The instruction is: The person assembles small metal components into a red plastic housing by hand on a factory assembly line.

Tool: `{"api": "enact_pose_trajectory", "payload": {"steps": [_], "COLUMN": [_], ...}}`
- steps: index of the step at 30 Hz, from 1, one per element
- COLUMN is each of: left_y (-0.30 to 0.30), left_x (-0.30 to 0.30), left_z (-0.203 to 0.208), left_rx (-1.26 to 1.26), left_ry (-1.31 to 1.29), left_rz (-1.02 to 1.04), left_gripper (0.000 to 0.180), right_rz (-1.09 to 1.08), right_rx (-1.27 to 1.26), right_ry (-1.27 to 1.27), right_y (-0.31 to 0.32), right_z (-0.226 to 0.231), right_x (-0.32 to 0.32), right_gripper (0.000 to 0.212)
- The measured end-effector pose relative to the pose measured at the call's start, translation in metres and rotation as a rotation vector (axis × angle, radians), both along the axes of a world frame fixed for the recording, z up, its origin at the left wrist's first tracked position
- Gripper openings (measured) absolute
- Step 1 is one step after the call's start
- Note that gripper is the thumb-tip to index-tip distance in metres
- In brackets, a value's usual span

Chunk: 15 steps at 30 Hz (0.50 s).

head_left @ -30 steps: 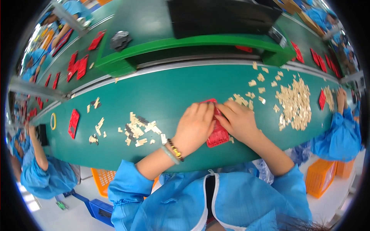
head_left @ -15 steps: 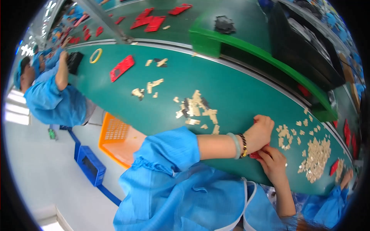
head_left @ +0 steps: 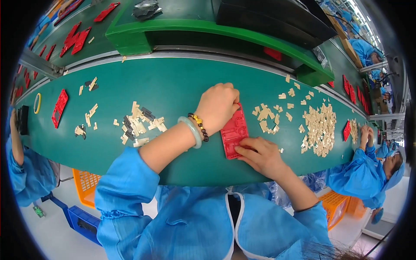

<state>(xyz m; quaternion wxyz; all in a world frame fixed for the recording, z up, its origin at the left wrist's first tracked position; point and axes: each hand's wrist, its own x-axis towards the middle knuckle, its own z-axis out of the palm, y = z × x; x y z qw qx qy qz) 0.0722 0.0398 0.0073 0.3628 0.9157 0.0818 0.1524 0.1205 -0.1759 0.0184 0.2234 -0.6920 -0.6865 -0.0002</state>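
A red plastic housing [head_left: 234, 132], a flat rectangular part with moulded recesses, lies on the green work surface in front of me. My left hand [head_left: 219, 104], with a pale bangle and a dark beaded bracelet on its wrist, is closed over the housing's far end; its fingertips are partly hidden. At the near right edge, my right hand [head_left: 262, 157] grips the housing with thumb and bent fingers. Small cream pieces [head_left: 266, 117] are scattered just right of the housing. To its left sits a loose pile of cream and dark grey pieces [head_left: 136, 123].
A large heap of cream pieces [head_left: 320, 130] lies at right. Another red housing [head_left: 60, 108] and a yellow ring [head_left: 37, 104] are far left. A green shelf [head_left: 182, 27] carrying a black bin [head_left: 273, 21] spans the back. Co-workers sit at both sides.
My view has swung to the right, so the table now appears more level. The red housing, mostly covered by my hands before, now shows its recessed face between them.
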Motion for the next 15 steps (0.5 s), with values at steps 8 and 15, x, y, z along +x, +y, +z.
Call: {"api": "enact_pose_trajectory", "payload": {"steps": [8,15], "left_y": [-0.007,0.011], "left_x": [0.000,-0.010], "left_z": [-0.004,0.006], "left_rx": [0.044,-0.080], "left_ry": [-0.044,0.007], "left_rz": [0.048,-0.108], "left_gripper": [0.007,0.014], "right_rz": [0.028,-0.004], "right_rx": [0.023,0.054], "right_ry": [0.019,0.031], "right_y": [0.002,0.001], "right_z": [-0.004,-0.005], "right_x": [0.001,0.001], "right_gripper": [0.037,0.036]}}
